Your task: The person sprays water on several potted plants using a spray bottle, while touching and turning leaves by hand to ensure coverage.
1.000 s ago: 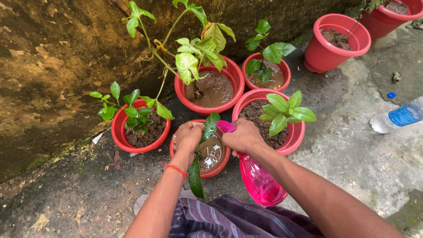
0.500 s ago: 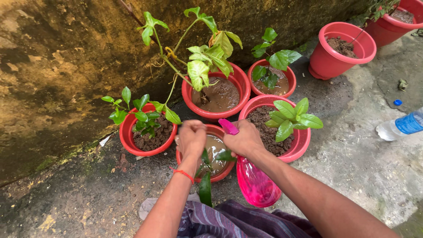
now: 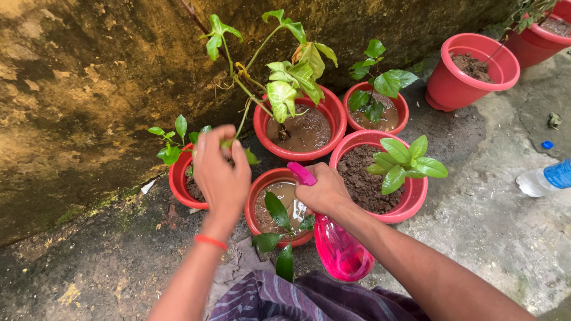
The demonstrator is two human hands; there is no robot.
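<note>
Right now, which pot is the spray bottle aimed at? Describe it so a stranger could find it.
Start at the mossy wall and its cluster of red pots. It is the small pot nearest the person, beside the right hand gripping the pink spray bottle. Unlike its neighbours, it holds muddy water.

You are working in soft, even daylight with no hard shadows; only faint dark patches sit under the red pots [image 3: 372,217] and along the foot of the mossy wall [image 3: 77,107]. The wall's upper right corner falls dim. Wet soil in the tall plant's pot [image 3: 303,132] gives a dull sheen, and your pink spray bottle [image 3: 342,252] glows where light passes through it. Your left hand [image 3: 220,175] is slightly motion-blurred. Focus is otherwise sharp, with mild wide-angle stretching towards the edges.
</note>
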